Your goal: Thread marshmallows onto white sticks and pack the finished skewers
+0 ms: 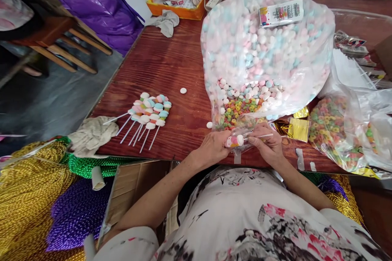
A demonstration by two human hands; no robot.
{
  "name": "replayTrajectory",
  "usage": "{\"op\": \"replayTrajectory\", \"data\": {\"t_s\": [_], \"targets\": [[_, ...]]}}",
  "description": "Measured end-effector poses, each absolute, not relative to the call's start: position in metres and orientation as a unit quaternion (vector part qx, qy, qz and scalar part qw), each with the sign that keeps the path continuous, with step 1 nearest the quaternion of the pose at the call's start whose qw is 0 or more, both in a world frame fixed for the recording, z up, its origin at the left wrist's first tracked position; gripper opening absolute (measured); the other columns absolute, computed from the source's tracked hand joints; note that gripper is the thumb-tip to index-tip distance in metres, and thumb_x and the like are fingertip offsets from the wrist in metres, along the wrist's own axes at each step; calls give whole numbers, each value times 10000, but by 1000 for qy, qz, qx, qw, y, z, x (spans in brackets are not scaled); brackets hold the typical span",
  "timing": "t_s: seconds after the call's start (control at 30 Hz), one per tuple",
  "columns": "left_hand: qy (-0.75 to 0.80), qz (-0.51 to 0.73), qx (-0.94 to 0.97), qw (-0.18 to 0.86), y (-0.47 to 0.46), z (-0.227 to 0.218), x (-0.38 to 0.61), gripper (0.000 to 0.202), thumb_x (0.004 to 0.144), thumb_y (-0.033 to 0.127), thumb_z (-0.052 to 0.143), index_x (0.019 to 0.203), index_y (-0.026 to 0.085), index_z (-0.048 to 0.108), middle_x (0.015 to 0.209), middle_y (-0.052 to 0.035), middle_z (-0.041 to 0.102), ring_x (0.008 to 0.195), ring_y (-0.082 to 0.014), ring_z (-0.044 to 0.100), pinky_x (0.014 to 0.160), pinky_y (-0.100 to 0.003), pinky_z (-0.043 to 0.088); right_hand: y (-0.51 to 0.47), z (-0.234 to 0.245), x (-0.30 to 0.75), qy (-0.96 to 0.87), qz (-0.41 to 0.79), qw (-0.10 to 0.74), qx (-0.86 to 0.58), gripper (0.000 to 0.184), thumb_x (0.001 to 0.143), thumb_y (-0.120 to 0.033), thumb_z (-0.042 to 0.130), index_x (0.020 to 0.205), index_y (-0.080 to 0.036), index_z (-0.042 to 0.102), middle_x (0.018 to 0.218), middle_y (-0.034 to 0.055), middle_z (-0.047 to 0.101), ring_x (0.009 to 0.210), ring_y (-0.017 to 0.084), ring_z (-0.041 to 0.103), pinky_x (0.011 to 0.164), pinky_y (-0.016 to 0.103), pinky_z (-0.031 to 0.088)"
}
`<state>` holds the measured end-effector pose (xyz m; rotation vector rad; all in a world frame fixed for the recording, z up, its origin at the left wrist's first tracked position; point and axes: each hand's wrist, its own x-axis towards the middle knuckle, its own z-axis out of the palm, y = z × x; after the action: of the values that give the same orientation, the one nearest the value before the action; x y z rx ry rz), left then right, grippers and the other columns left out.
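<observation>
Near the table's front edge, my left hand (214,145) is closed around the sweets end of a candy skewer (235,141), which seems to sit in a clear wrapper. Closed at the stick end, my right hand (270,147) pinches around the white stick that pokes out to the right. Just behind both hands lies a large clear bag (269,57) of pastel round candies, with colourful ring candies (240,110) at its mouth. To the left, several finished-looking candy skewers (150,110) lie side by side, their sticks pointing towards me.
Gold twist ties (298,129) and a bag of ring candies (333,130) lie to the right. A crumpled cloth (93,134) rests at the left table edge. An orange box (176,6) stands at the back. Shiny bead strands (27,195) hang below left, near a stool (52,34).
</observation>
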<state>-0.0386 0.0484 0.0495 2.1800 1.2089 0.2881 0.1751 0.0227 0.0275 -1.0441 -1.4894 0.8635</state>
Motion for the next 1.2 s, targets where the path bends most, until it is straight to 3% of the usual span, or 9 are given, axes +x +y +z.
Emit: {"op": "replayTrajectory", "data": {"t_s": [0.27,0.47,0.7,0.87,1.03,1.1,1.2], "targets": [[458,180,776,395,43,48,-21,159,768,267,701,795,168,579,715,2,648,649,-140,567,577,-232,387,21,21,156,-568,353,585,-459,118,832,-288,694,716,-270,704,632,-10,625,688,187,562,687,370,464],[527,160,773,314,41,44,-30,170,743,231,651,683,182,500,613,20,569,532,-112,451,507,-240,263,4,32,153,-592,333,573,-458,156,856,-272,660,702,-252,670,604,-5,549,660,184,516,647,356,424],[518,160,801,252,34,41,-29,104,799,245,581,732,187,526,678,-22,613,581,-144,502,534,-262,286,4,28,148,-614,304,565,-460,217,850,-250,669,640,-235,618,562,-25,482,615,158,475,615,332,404],[494,179,814,249,28,34,-22,114,787,203,541,685,189,491,629,-21,561,563,-147,474,527,-271,262,8,23,135,-617,318,562,-450,277,854,-263,660,590,-226,586,543,-22,478,616,159,478,598,320,384],[483,214,787,319,30,28,-21,120,722,142,578,656,177,484,598,19,521,551,-118,449,527,-246,279,17,28,131,-632,359,546,-417,224,841,-257,673,626,-215,627,594,-24,562,636,140,507,659,310,426],[480,233,762,367,32,31,-21,113,749,201,638,702,161,543,632,23,558,575,-114,478,543,-234,318,22,35,139,-616,388,539,-423,70,810,-275,718,768,-227,688,721,-15,641,702,144,566,698,306,457],[448,254,720,465,35,42,-21,242,754,327,738,891,148,651,751,9,637,676,-132,555,615,-231,406,30,47,154,-622,406,531,-408,66,840,-257,695,903,-249,713,824,-4,687,769,153,611,745,312,477]]}}
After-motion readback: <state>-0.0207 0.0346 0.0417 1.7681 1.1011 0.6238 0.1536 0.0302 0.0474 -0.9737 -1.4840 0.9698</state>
